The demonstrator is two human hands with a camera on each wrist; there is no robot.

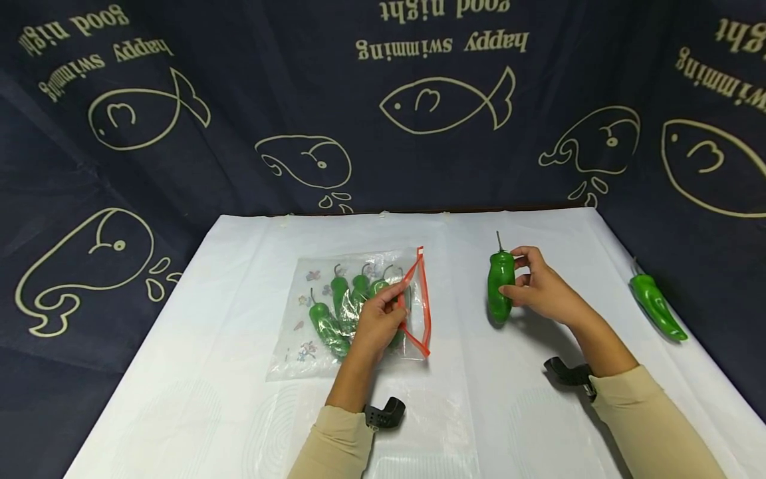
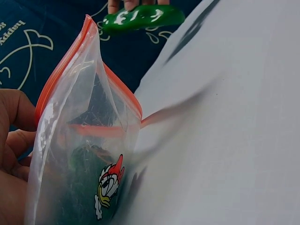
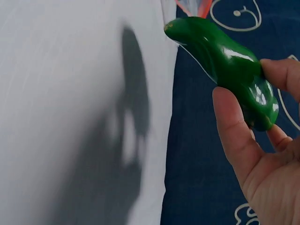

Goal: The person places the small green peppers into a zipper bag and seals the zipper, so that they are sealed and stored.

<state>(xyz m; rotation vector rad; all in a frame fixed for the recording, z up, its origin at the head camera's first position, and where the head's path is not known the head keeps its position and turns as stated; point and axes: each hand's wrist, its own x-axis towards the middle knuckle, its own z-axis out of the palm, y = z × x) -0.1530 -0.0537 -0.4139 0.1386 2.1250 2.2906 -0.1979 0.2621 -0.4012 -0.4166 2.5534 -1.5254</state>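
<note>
A clear zip bag (image 1: 287,362) with a red zip edge lies on the table, several green peppers (image 1: 328,330) inside it. My left hand (image 1: 378,322) pinches the upper side of the bag's mouth, and in the left wrist view the red-rimmed opening (image 2: 89,129) gapes. My right hand (image 1: 541,286) holds one green pepper (image 1: 500,286) by its side, raised above the table to the right of the bag. Thumb and fingers grip this glossy pepper (image 3: 229,61) in the right wrist view. The hand partly covers the peppers in the bag.
Another green pepper (image 1: 657,306) lies near the right edge of the white-covered table (image 1: 239,279). A dark blue cloth (image 1: 455,173) with fish and whale drawings hangs behind and around the table. Each forearm wears a black wrist device (image 1: 385,414).
</note>
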